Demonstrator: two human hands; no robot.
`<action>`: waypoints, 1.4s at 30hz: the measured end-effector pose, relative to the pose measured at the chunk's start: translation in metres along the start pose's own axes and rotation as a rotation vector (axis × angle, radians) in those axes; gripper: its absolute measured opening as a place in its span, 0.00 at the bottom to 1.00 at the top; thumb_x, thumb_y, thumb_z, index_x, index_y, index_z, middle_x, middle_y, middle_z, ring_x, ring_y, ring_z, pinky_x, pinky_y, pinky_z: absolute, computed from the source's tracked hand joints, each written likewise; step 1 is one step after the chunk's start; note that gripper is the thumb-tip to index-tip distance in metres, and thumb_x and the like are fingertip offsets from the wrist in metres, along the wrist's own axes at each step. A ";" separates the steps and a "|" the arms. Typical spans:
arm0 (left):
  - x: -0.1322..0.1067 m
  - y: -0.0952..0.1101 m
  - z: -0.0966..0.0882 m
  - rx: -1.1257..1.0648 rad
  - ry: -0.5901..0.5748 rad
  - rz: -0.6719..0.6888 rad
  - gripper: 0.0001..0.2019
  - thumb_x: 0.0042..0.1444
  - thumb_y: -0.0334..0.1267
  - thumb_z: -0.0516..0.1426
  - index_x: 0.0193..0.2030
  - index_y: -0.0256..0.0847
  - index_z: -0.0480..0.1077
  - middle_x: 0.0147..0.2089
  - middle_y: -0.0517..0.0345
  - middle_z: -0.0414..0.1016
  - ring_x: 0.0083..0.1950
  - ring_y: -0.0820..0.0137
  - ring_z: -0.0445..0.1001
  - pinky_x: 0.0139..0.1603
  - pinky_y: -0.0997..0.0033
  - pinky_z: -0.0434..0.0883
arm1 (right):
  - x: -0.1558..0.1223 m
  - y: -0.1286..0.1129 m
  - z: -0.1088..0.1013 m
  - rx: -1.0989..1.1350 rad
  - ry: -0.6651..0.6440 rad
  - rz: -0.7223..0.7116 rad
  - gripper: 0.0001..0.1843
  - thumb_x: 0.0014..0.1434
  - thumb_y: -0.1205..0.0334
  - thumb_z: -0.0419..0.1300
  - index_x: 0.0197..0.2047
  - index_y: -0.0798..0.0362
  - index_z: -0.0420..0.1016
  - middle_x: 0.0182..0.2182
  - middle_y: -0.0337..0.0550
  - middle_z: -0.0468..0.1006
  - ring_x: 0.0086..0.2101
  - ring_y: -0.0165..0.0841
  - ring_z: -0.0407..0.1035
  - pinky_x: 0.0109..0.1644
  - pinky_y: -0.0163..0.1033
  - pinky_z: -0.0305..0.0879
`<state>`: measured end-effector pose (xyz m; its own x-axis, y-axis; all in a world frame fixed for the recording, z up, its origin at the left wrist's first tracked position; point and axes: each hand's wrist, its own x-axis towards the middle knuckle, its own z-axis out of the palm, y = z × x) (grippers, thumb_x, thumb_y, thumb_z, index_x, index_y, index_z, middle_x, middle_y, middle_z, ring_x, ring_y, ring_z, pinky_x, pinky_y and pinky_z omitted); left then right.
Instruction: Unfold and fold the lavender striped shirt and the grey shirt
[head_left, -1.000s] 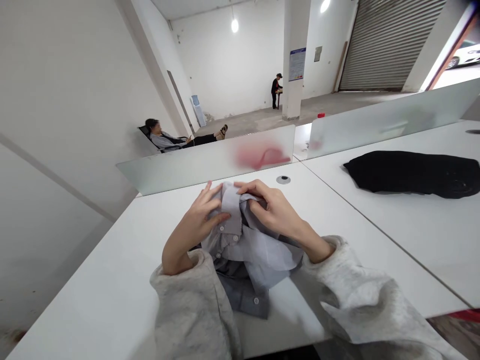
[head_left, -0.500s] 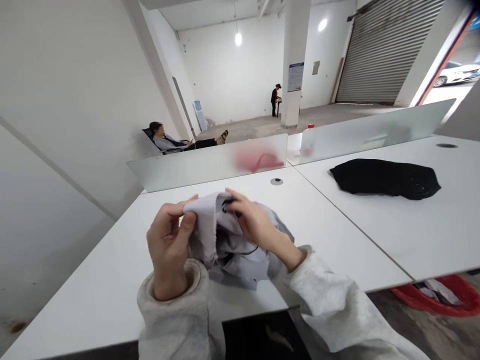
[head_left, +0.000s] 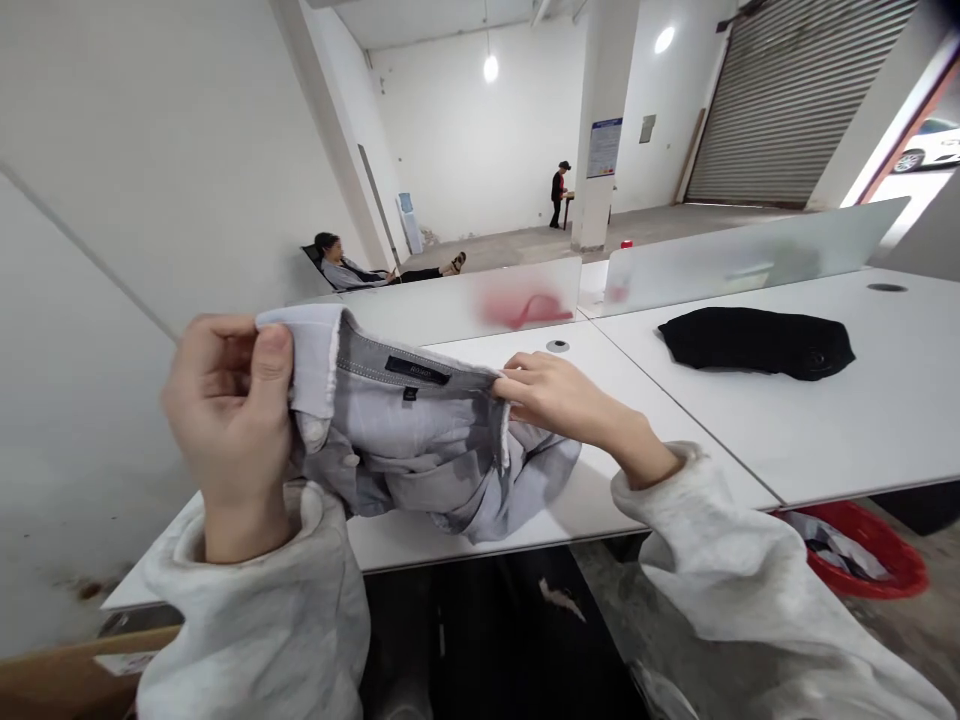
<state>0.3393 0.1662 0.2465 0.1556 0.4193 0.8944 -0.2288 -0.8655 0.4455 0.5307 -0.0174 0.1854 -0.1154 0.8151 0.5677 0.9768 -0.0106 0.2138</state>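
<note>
A light grey button shirt hangs from both my hands, its lower part crumpled on the white table. My left hand pinches one end of the shirt's collar, thumb in front, raised at the left. At the collar's other end, my right hand grips the edge between thumb and fingers. The collar is stretched between them, and a black label shows inside the neckband, with a small dark tag under it. Buttons are visible below the left collar end. The fingertips of my right hand are partly hidden by cloth.
A folded black garment lies on the right part of the white table. Frosted dividers stand along the back edge. A red basin holding cloth is on the floor at right. Two people, one reclining and one standing, are beyond.
My hands have moved apart, the left one leftward and up, the right one slightly right. The bunched collar is now spread, and its inner label has come into view.
</note>
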 end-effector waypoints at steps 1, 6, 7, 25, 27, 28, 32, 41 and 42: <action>-0.003 -0.003 -0.002 0.022 -0.031 -0.042 0.12 0.57 0.49 0.56 0.33 0.43 0.68 0.28 0.64 0.60 0.30 0.74 0.59 0.28 0.71 0.57 | -0.003 -0.003 -0.008 0.027 0.017 -0.010 0.08 0.64 0.61 0.54 0.34 0.52 0.69 0.30 0.44 0.74 0.34 0.36 0.63 0.35 0.40 0.57; -0.036 -0.022 0.003 -0.021 -0.139 -0.272 0.15 0.59 0.51 0.53 0.28 0.42 0.63 0.24 0.65 0.55 0.26 0.75 0.54 0.24 0.73 0.56 | -0.018 -0.026 -0.027 0.217 0.191 -0.083 0.16 0.65 0.57 0.51 0.26 0.51 0.66 0.43 0.48 0.76 0.36 0.35 0.66 0.39 0.41 0.62; -0.047 -0.025 0.007 -0.063 -0.136 -0.323 0.15 0.58 0.50 0.54 0.27 0.42 0.62 0.24 0.65 0.55 0.25 0.75 0.53 0.24 0.74 0.55 | -0.021 -0.031 -0.026 0.237 0.217 -0.085 0.17 0.65 0.57 0.51 0.25 0.51 0.65 0.47 0.48 0.75 0.38 0.35 0.66 0.40 0.42 0.63; -0.209 -0.107 0.063 -0.535 0.078 -1.029 0.13 0.41 0.47 0.65 0.29 0.42 0.73 0.28 0.61 0.73 0.29 0.73 0.71 0.32 0.74 0.68 | -0.130 -0.073 0.135 0.739 0.394 0.856 0.10 0.63 0.57 0.52 0.37 0.52 0.71 0.38 0.46 0.76 0.42 0.37 0.70 0.45 0.43 0.67; -0.216 -0.107 0.062 -0.526 0.084 -1.035 0.13 0.41 0.48 0.65 0.30 0.42 0.74 0.29 0.59 0.74 0.29 0.73 0.72 0.32 0.73 0.69 | -0.134 -0.076 0.138 0.770 0.397 0.875 0.10 0.63 0.57 0.53 0.37 0.52 0.72 0.38 0.45 0.76 0.42 0.38 0.70 0.46 0.44 0.67; -0.218 -0.106 0.062 -0.524 0.087 -1.037 0.13 0.42 0.49 0.65 0.30 0.42 0.74 0.30 0.59 0.75 0.30 0.72 0.72 0.32 0.73 0.69 | -0.135 -0.076 0.138 0.774 0.393 0.878 0.09 0.63 0.57 0.53 0.37 0.52 0.72 0.38 0.45 0.76 0.42 0.38 0.70 0.46 0.44 0.67; -0.222 -0.102 0.061 -0.517 0.084 -1.007 0.15 0.46 0.51 0.62 0.33 0.42 0.76 0.34 0.58 0.76 0.34 0.71 0.72 0.35 0.73 0.69 | -0.136 -0.078 0.140 0.688 0.338 0.852 0.09 0.62 0.57 0.56 0.42 0.51 0.72 0.43 0.49 0.74 0.47 0.39 0.68 0.50 0.48 0.66; -0.223 -0.098 0.062 -0.582 0.022 -1.059 0.13 0.43 0.42 0.66 0.36 0.41 0.73 0.34 0.61 0.73 0.31 0.76 0.69 0.31 0.79 0.66 | -0.127 -0.087 0.130 0.224 0.051 0.707 0.08 0.62 0.62 0.54 0.44 0.53 0.72 0.62 0.55 0.59 0.64 0.49 0.44 0.58 0.62 0.58; -0.223 -0.098 0.062 -0.589 0.025 -1.065 0.13 0.44 0.41 0.65 0.36 0.41 0.72 0.34 0.62 0.72 0.31 0.77 0.69 0.31 0.80 0.66 | -0.126 -0.088 0.126 0.237 0.052 0.686 0.07 0.63 0.63 0.53 0.42 0.53 0.71 0.62 0.54 0.59 0.65 0.48 0.43 0.58 0.62 0.57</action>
<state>0.3868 0.1404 0.0015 0.5146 0.8548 0.0679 -0.4002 0.1694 0.9006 0.4819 -0.0464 -0.0050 0.5340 0.6413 0.5509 0.8448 -0.3784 -0.3784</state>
